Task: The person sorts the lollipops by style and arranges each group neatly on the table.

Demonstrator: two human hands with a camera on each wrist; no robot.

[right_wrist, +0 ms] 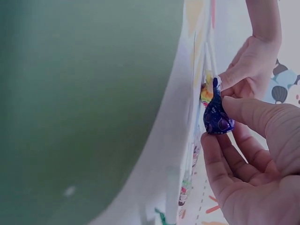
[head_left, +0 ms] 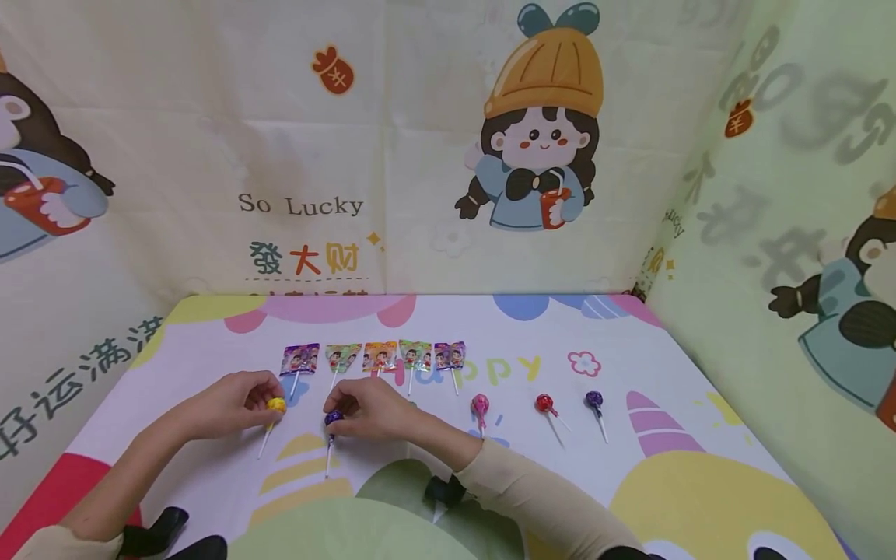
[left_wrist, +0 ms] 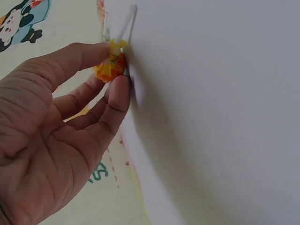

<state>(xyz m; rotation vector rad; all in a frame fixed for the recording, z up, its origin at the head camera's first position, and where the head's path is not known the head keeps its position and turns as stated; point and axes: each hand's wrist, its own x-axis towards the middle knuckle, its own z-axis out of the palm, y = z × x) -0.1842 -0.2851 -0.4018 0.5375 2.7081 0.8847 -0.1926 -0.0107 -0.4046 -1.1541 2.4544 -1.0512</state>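
Note:
My left hand (head_left: 231, 406) pinches a yellow lollipop (head_left: 276, 404) by its wrapped ball, with the stick pointing toward me. In the left wrist view, thumb and fingers close around the yellow and orange wrapper (left_wrist: 110, 70). To the right of it, my right hand (head_left: 374, 410) holds a dark purple lollipop (head_left: 334, 418) between thumb and fingers. The right wrist view shows its shiny purple wrapper (right_wrist: 217, 115) gripped at the side, near the left hand (right_wrist: 253, 65). Both lollipops are low over the white patterned table (head_left: 210, 467).
Behind the hands lies a row of flat wrapped lollipops (head_left: 380, 356) in purple, green and orange. To the right are a pink lollipop (head_left: 479, 405), a red one (head_left: 544, 403) and a dark blue one (head_left: 594, 399). Part of a green wrapper (right_wrist: 161, 215) shows beside the right hand.

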